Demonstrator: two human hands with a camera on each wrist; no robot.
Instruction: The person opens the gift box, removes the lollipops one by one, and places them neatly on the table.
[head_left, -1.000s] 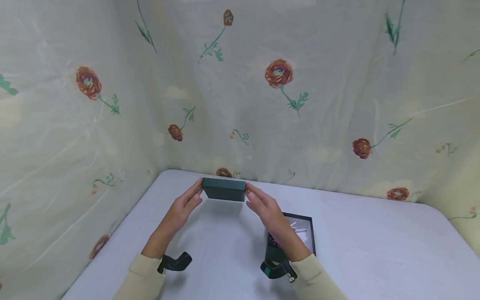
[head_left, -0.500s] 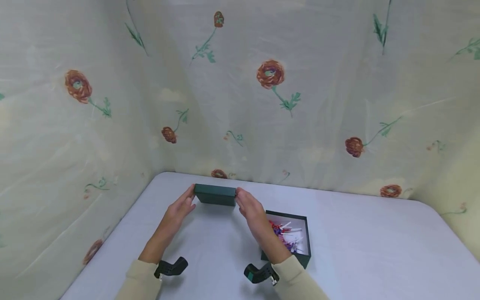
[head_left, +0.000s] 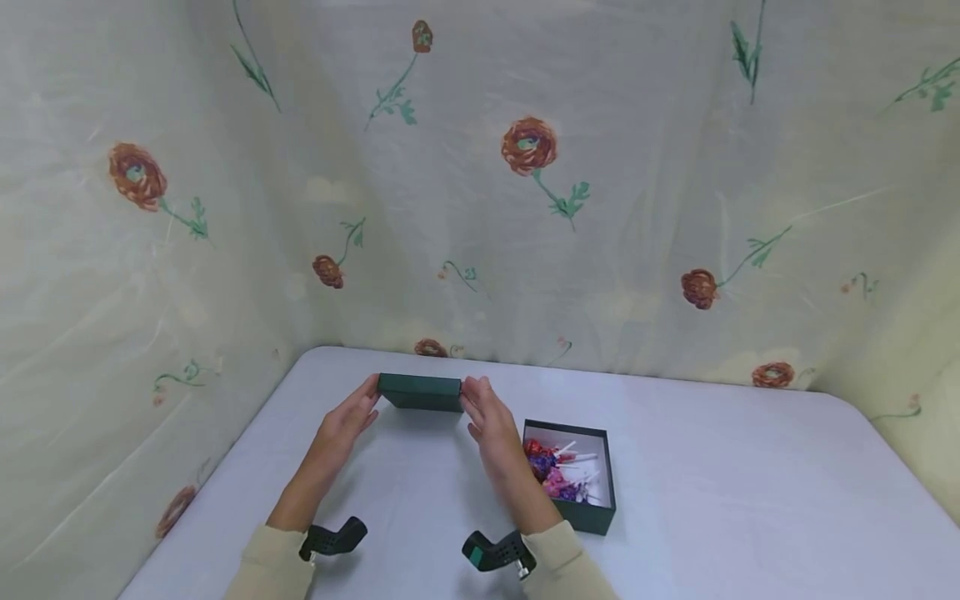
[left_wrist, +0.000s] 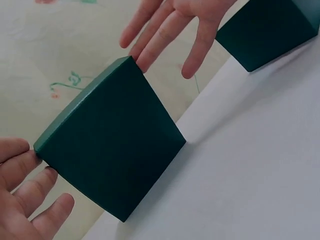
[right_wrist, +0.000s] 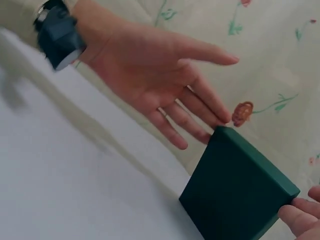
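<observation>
A dark green box or lid (head_left: 422,392) stands tilted near the table's far left, its broad outer face towards the wrist cameras; its other side is hidden. My left hand (head_left: 336,433) touches its left end with extended fingertips. At the opposite end, my right hand (head_left: 495,429) has straight fingers, the fingertips against or right beside the edge, thumb free. To the right of my right forearm sits an uncovered dark green box (head_left: 587,518) with a white inside. Wrapped lollipops (head_left: 555,481) in red, purple and pink lie in it, white sticks pointing right.
A white-covered table (head_left: 720,483) lies under everything. Curtains (head_left: 615,250) printed with red flowers hang behind it and at both sides. Black devices (head_left: 337,537) are strapped to both wrists, over beige sleeves.
Both hands have brought the green piece slightly down and left. My right forearm has shifted left, so more of the lollipop box shows. The head view has turned a little right.
</observation>
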